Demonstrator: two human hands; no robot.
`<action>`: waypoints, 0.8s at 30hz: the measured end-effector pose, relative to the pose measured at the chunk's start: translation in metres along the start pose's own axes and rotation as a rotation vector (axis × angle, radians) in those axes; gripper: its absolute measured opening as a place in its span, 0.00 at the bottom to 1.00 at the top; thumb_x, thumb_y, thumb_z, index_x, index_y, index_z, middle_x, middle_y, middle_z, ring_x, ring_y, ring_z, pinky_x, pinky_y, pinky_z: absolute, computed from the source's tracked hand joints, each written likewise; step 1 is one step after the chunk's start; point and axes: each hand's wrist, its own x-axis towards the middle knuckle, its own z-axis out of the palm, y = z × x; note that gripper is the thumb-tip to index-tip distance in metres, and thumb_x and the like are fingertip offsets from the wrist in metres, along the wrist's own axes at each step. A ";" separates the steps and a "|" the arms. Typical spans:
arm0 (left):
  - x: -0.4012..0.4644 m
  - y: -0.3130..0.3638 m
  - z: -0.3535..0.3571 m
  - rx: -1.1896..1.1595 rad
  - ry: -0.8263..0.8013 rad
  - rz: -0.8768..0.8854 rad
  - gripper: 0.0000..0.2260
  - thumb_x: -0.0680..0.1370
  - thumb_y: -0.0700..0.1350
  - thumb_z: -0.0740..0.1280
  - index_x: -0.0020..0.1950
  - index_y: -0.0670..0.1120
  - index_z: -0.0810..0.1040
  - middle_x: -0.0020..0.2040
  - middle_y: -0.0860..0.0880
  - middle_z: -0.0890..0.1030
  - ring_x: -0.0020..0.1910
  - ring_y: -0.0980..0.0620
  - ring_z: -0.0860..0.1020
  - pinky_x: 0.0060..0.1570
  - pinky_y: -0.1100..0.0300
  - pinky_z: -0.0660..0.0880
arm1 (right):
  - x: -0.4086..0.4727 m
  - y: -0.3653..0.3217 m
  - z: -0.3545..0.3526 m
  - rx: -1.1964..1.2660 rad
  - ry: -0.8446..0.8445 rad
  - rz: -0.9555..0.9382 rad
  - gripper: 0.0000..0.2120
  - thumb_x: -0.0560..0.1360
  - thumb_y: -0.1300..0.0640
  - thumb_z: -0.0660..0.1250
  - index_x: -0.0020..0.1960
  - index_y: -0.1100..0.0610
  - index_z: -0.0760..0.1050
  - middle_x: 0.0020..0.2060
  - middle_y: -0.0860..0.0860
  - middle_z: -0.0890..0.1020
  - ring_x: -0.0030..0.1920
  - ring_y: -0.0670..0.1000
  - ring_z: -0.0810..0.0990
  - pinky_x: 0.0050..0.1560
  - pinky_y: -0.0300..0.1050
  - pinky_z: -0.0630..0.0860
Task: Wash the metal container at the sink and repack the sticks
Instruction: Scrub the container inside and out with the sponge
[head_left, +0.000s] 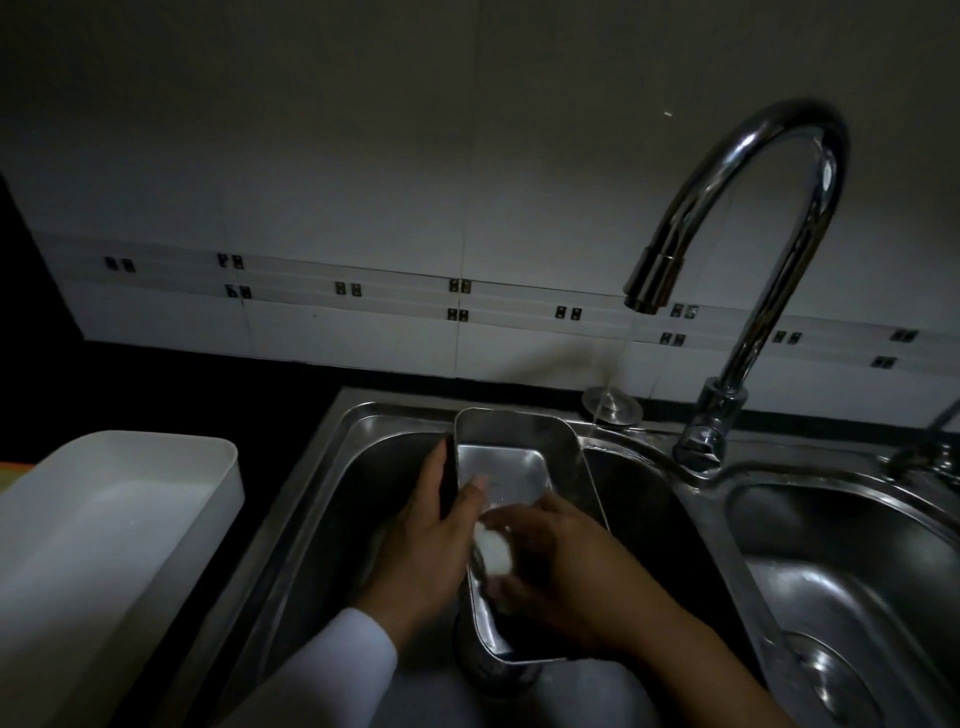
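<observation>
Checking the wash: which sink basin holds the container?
The left basin; both hands hold the metal container there. The right basin holds none.

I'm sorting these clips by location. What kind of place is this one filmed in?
Most likely a home kitchen, dimly lit. A double-bowl steel sink sits under a running gooseneck faucet, a tiled wall runs behind, and a white plastic tub sits on the counter alongside.
</observation>
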 end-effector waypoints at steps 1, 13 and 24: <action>0.000 -0.002 0.000 0.009 -0.007 0.004 0.30 0.75 0.68 0.62 0.78 0.72 0.62 0.74 0.58 0.76 0.72 0.54 0.75 0.73 0.43 0.73 | 0.000 0.002 -0.001 -0.036 0.009 0.046 0.32 0.67 0.39 0.75 0.69 0.35 0.70 0.61 0.40 0.75 0.56 0.45 0.81 0.59 0.44 0.80; -0.007 -0.002 0.008 0.041 -0.240 0.077 0.23 0.85 0.51 0.64 0.78 0.68 0.66 0.71 0.68 0.76 0.72 0.70 0.71 0.76 0.62 0.66 | 0.014 0.018 0.004 0.089 0.445 0.065 0.24 0.75 0.54 0.73 0.70 0.45 0.73 0.59 0.44 0.75 0.56 0.45 0.78 0.54 0.35 0.74; 0.000 -0.002 0.005 -0.022 0.033 0.173 0.27 0.81 0.59 0.64 0.78 0.75 0.60 0.77 0.62 0.73 0.74 0.61 0.73 0.74 0.49 0.72 | -0.005 -0.019 0.011 -0.115 0.193 -0.076 0.23 0.70 0.37 0.67 0.62 0.41 0.68 0.51 0.42 0.77 0.49 0.46 0.80 0.48 0.48 0.80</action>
